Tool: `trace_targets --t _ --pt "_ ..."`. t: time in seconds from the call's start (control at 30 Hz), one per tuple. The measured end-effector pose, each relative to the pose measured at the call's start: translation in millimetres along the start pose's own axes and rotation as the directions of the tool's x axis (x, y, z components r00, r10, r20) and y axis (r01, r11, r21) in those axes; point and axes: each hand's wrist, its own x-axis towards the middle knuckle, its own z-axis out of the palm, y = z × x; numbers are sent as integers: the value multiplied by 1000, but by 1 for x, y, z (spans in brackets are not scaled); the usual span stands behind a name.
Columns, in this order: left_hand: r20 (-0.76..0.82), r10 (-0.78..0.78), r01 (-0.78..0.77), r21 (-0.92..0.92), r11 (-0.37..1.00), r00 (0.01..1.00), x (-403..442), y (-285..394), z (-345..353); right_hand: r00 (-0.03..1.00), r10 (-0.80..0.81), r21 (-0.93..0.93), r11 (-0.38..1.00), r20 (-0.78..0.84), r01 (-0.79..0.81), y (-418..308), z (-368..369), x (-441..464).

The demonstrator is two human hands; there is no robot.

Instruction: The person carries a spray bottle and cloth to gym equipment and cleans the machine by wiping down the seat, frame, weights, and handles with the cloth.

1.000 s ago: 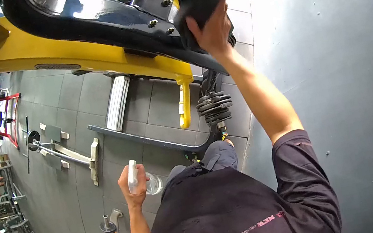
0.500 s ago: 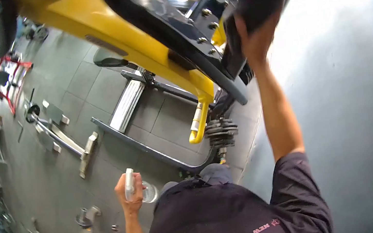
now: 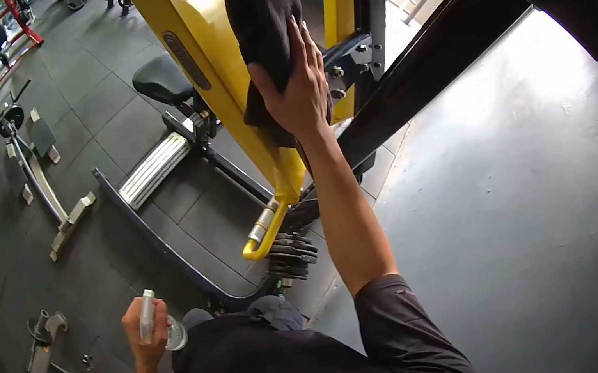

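My right hand (image 3: 302,99) presses a dark cloth (image 3: 280,19) onto a black curved beam (image 3: 248,1) of a gym machine, its thumb on the left side and its fingers along the right. A yellow frame (image 3: 222,81) of the machine runs just left of the hand. Lower down at the left, my left hand (image 3: 147,330) is wrapped round a clear spray bottle (image 3: 176,335) with a white trigger head (image 3: 147,313), held upright away from the machine.
A yellow handle (image 3: 267,231) and stacked weight plates (image 3: 292,256) are below the right forearm. A dark bent floor bar (image 3: 167,248) lies ahead of the legs. A black seat (image 3: 162,80), other gym equipment (image 3: 35,171) and a grey wall (image 3: 504,231) surround the machine.
The view has turned and shifted along the machine. My right hand with the cloth is now on the curved beam beside the yellow frame. My left hand still holds the spray bottle.
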Motion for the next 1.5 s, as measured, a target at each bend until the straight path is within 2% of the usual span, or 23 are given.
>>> trace_targets --t 0.1,0.13,0.2,0.27,0.33,0.4,0.5,0.53,0.6,0.67,0.7,0.73,0.83,0.9,0.93,1.03,1.13,1.23,1.27,1.3,1.37,1.43,1.5 --pt "-17 -52 52 -3 999 999 -4 3 7 991 -10 -77 997 -135 -1 16 19 -52" --pt "-24 -46 46 1 999 999 -7 -1 7 982 -65 -175 984 -180 33 24 26 -84" --pt "-14 -45 45 47 998 999 -5 1 4 987 -90 -353 935 -130 39 38 29 -147" --pt "13 23 -24 118 993 1000 -4 -5 3 976 -53 -344 939 -210 -23 39 29 -165" --pt "28 32 -36 143 989 999 -2 -6 2 971 90 -193 972 -222 -134 47 28 -159" --pt "32 -18 14 126 992 999 -3 -2 2 940 321 91 946 -112 -312 54 10 -111" --pt "31 -29 24 136 990 999 0 4 4 921 388 231 900 -34 -370 76 -5 -85" --pt "30 -40 36 117 992 999 0 2 4 892 452 403 813 21 -421 70 -4 -95" --pt "32 -23 18 147 989 999 0 1 4 953 248 -50 964 -175 -261 49 21 -151" --pt "59 -22 12 158 987 998 -2 3 3 990 137 -445 885 -30 -136 61 24 -226" --pt "74 -26 14 157 987 997 -2 6 1 970 179 -569 820 162 -56 82 24 -265" --pt "79 -30 17 157 987 996 1 7 1 962 231 -592 800 148 -101 111 25 -300" --pt "57 -91 85 108 991 994 -1 9 0 862 507 -499 742 -19 -448 149 16 -384" --pt "63 -90 80 144 986 994 -1 1 -2 682 695 -61 689 -227 -723 147 15 -377" --pt "68 -90 78 162 984 994 1 -1 -2 548 789 181 604 -279 -777 147 16 -369" --pt "130 -52 18 248 969 990 5 -6 -3 518 786 315 613 -337 -724 90 18 -272" --pt "151 -89 58 201 978 985 6 0 -2 583 809 402 561 -79 -724 61 14 -314" --pt "165 -89 54 205 977 982 12 -5 -1 587 809 596 486 -29 -640 6 62 -337" --pt "198 -111 68 215 974 974 13 -6 -3 644 761 276 639 -85 -718 18 76 -339" --pt "224 -129 78 222 972 966 13 -7 -4 713 694 -78 709 -97 -701 41 100 -333" --pt "251 -140 75 252 965 958 10 -10 -10 718 642 -144 710 -269 -690 72 130 -326" --pt "212 -135 71 287 955 968 7 -5 -8 703 688 113 725 -182 -680 100 116 -325" --pt "174 -187 132 287 949 967 2 -10 -9 627 778 340 601 -43 -723 142 100 -325"
